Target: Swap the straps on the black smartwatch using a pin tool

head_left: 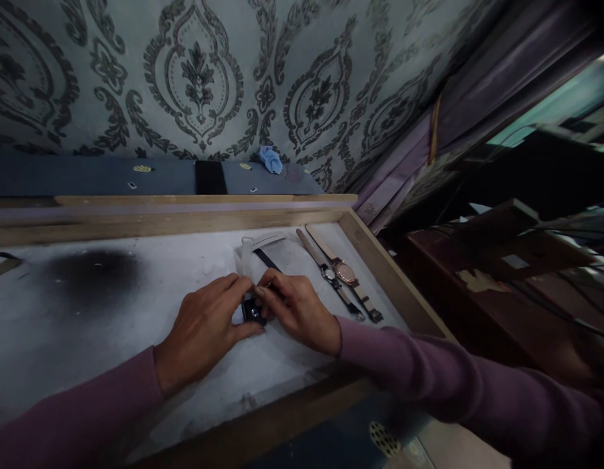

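Note:
A small dark square-faced watch [254,312] sits between my two hands, low over the white floor of a shallow wooden-sided tray. My left hand [199,326] grips it from the left, thumb along the lower edge and fingers at the top. At its upper edge the fingers of my right hand [302,309] are pinched together; what they hold there is too small to make out. Just beyond my fingertips lie a black strap [267,258] and a pale strap [269,241]. Right of my hands rest a watch with a small round face [328,273] and a larger rose-gold watch [345,272].
The tray's wooden wall [394,280] runs along the right and back. A strap end [4,264] lies at far left. Behind the tray, a black flat object [210,177] and a crumpled blue cloth [270,159] lie on a blue patterned surface. A reddish-brown cabinet [439,273] stands at right.

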Available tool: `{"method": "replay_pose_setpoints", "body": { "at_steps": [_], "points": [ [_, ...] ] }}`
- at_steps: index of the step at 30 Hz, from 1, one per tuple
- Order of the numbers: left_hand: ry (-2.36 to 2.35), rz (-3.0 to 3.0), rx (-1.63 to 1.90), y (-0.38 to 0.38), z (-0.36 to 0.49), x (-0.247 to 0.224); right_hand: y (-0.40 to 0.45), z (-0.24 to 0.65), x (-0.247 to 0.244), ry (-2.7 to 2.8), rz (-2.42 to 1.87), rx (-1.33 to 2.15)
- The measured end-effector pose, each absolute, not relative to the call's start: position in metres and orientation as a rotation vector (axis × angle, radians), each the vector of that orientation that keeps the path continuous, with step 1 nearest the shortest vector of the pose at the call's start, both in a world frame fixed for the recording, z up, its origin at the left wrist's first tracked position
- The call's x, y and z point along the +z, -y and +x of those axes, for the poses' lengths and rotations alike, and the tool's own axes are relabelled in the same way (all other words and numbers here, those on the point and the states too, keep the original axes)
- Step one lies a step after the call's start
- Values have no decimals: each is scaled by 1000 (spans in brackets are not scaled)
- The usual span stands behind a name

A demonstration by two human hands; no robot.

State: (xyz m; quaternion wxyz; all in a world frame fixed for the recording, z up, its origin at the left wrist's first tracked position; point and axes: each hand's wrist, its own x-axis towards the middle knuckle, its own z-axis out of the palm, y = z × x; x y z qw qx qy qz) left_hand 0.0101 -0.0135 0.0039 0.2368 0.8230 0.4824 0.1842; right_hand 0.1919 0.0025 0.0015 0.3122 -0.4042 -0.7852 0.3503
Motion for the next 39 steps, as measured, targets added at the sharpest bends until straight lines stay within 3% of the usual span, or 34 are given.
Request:
{"method": "replay_pose_setpoints", "body": {
  "at_steps": [9, 21, 39],
  "points": [
    [-1345, 2247, 491, 14, 12, 7, -2, 192, 1, 2097, -1079, 883],
    [-1316, 2253, 519, 14, 10, 5, -2, 197, -12, 1803, -1099, 1158],
    [-1344, 2233, 467, 13, 10, 4, -3, 196, 1, 1976, -1080, 1031]
  ]
}}
